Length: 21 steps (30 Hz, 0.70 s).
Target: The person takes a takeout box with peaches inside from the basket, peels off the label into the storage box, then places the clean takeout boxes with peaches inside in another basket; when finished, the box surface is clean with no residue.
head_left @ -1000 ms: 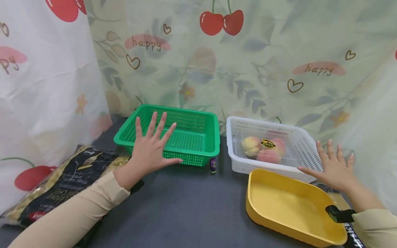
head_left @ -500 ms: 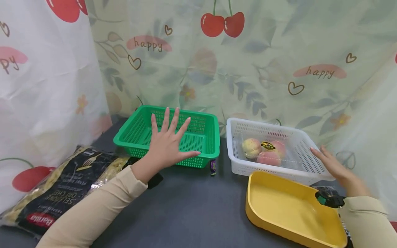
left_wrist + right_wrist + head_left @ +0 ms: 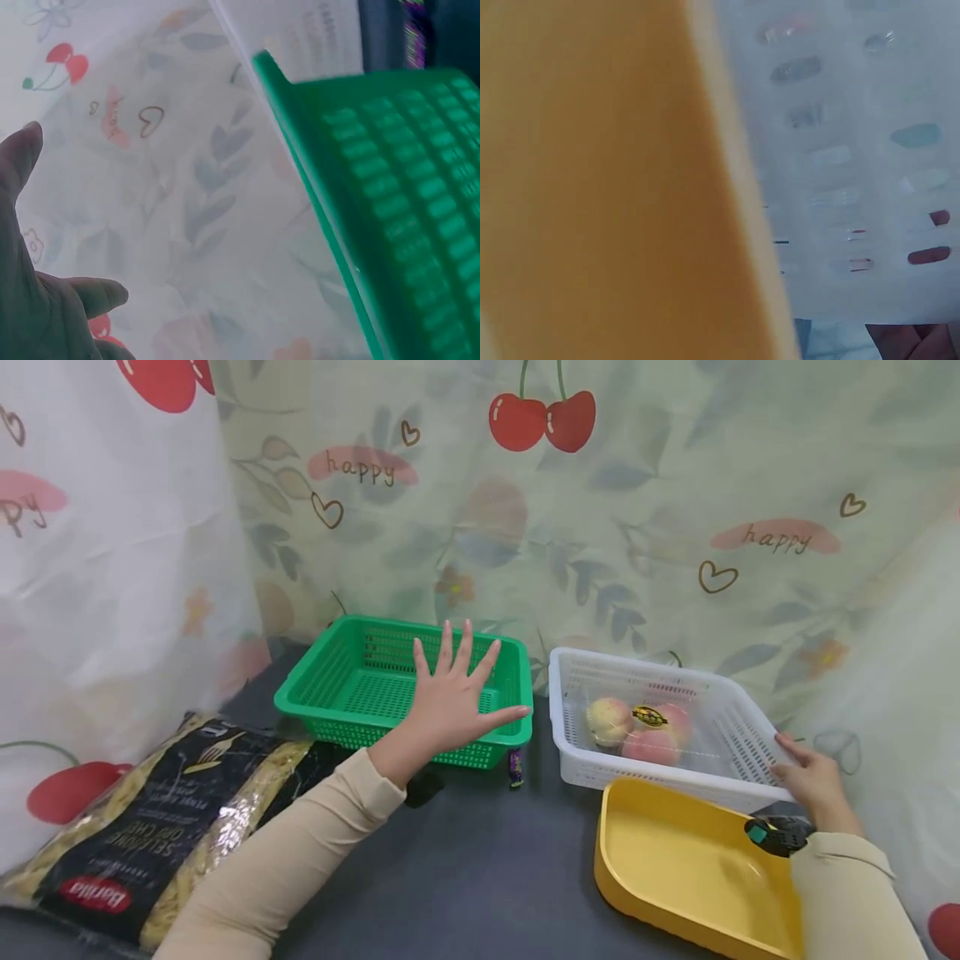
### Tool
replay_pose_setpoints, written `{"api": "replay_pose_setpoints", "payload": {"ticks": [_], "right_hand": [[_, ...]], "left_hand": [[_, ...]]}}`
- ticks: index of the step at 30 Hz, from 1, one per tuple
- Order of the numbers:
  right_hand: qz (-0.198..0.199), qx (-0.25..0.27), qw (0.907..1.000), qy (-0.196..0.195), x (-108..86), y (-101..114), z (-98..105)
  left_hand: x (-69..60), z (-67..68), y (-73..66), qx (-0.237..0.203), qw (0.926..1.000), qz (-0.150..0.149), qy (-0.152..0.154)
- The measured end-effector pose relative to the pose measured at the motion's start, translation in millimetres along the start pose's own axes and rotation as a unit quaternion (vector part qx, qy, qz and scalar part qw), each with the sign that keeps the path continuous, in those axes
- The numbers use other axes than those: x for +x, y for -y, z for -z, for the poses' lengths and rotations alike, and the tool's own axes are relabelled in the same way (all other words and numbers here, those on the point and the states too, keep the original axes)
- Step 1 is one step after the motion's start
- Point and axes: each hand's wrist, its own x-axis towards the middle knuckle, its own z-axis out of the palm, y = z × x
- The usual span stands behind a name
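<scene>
My left hand (image 3: 450,706) is held with fingers spread over the front right part of a green plastic basket (image 3: 315,714), holding nothing. The left wrist view has its fingertips at the left and the green basket's slotted wall (image 3: 405,210) at the right. At the right end of a white plastic basket (image 3: 600,768), my right hand (image 3: 817,785) grips the rim between thumb and fingers. Inside that basket lies a clear-wrapped pack of peaches (image 3: 651,747). The right wrist view shows the white basket's slotted wall (image 3: 832,150), with a bit of the hand at the bottom edge.
A yellow tray (image 3: 675,860) stands in front of the white basket, partly under my right forearm. At left lies a bag of penne pasta (image 3: 150,835). A small purple-wrapped sweet (image 3: 515,768) lies by the green basket. Printed curtains (image 3: 637,527) enclose the table.
My left hand has moved right across the green basket, fingers still spread. The right hand has gone from open beside the white basket to gripping its right end.
</scene>
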Motion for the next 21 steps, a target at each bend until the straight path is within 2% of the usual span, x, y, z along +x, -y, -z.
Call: {"api": "replay_pose_setpoints", "payload": {"ticks": [3,10,13,15,19,21], "right_hand": [[-0.014,0.016,0.9998,-0.005,3.2,-7,0],[-0.013,0.029,0.9994,0.015,-20.5,14,0],[-0.017,0.036,0.999,0.019,-19.5,12,0],[-0.019,0.038,0.9989,0.021,-11.8,5,0],[-0.019,0.036,0.999,0.019,1.3,-10,0],[-0.018,0.04,0.9989,0.016,3.9,-13,-2]], "left_hand": [[5.8,-1.4,-10.2,-0.012,0.9999,-0.001,0.0],[20.7,-6.0,-23.7,-0.089,0.9957,0.015,0.019],[28.2,-6.2,-28.9,-0.122,0.9916,0.023,0.036],[33.7,-8.0,-32.2,-0.135,0.9891,0.027,0.051],[46.5,-12.7,-38.8,-0.178,0.9796,0.032,0.087],[52.9,-14.5,-42.7,-0.226,0.9683,0.027,0.103]]}}
